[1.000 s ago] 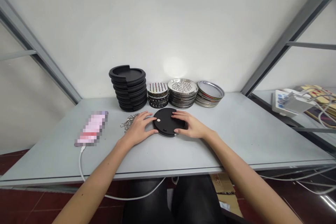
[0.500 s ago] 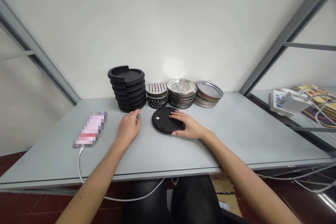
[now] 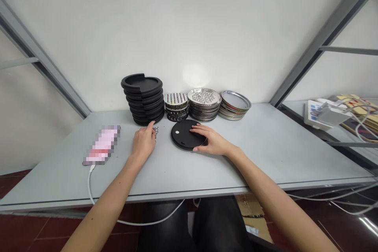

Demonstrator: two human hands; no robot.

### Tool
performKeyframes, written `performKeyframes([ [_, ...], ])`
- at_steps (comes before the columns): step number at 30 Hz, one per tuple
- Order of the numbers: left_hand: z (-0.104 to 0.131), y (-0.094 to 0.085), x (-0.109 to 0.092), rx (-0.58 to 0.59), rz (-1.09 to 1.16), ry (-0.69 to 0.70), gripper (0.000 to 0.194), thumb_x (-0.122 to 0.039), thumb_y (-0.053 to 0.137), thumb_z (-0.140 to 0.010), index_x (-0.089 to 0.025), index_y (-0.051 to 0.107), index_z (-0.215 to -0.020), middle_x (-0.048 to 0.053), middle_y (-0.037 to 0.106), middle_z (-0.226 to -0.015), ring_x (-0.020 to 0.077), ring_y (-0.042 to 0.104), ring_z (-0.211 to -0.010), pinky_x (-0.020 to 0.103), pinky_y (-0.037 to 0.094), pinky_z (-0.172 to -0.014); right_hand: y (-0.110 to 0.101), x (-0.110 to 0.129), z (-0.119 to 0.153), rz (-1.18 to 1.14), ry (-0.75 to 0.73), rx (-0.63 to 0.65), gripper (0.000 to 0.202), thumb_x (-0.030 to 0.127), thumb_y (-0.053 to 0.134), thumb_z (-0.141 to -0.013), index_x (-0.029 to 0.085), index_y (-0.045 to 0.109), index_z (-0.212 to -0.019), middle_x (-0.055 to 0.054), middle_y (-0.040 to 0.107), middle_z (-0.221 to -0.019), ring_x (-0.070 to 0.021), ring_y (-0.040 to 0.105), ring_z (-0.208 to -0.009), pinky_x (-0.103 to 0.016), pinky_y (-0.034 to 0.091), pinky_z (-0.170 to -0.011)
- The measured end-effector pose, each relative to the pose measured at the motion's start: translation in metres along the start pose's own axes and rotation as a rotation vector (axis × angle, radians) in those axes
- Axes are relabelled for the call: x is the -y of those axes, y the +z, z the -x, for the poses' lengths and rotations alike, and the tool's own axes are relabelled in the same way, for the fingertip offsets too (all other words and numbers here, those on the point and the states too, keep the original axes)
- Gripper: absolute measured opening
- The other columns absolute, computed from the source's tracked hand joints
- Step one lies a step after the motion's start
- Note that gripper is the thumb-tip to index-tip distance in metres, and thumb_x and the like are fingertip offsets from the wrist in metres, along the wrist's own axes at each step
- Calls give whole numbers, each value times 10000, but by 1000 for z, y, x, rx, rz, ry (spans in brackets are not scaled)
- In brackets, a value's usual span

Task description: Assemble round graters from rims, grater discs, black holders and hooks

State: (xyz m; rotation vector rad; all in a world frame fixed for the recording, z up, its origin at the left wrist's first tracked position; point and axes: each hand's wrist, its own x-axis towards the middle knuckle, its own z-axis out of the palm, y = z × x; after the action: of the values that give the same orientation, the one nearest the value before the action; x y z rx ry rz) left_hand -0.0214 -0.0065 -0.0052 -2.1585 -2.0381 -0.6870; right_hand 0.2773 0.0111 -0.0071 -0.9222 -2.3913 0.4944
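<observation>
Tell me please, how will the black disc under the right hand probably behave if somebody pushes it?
The black disc would probably slide rather than roll or tip, since it lies flat on the table. It looks stiff: its visible rim shows no sag beneath the right hand. Its dull surface may not be very slippery.

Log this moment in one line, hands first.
Left hand: at small metal pieces, grip hidden | Right hand: resting on black disc | Behind: tall black stack, stacked shiny discs
</observation>
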Motion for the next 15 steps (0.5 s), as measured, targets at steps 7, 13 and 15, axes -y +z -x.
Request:
performKeyframes([
  [7,-1,6,4,3,10,54,390,-136,574,-817,-141,600,-1207,99,705,-976,292,609,-952,383,465,-850,0,-1,0,17,-8,0,769,550,746,-700,181,536,-1342,-172,492,-1407,-350,415,-1335,-543,346,-1097],
  [13,-2,6,6,36,23,92,319,-115,497,-844,-168,672,-1105,99,712,-999,276,623,-965,370,471,-853,-1,1,0,33,-18,4,762,551,736,-711,172,535,-1341,-173,499,-1400,-342,424,-1330,-533,345,-1099],
  [15,-2,5,5,50,27,98,318,-117,481,-853,-181,684,-1089,95,710,-1028,269,629,-978,369,468,-872,-1,1,0,32,-19,6,765,555,733,-712,165,535,-1340,-173,496,-1403,-340,421,-1331,-531,341,-1102],
])
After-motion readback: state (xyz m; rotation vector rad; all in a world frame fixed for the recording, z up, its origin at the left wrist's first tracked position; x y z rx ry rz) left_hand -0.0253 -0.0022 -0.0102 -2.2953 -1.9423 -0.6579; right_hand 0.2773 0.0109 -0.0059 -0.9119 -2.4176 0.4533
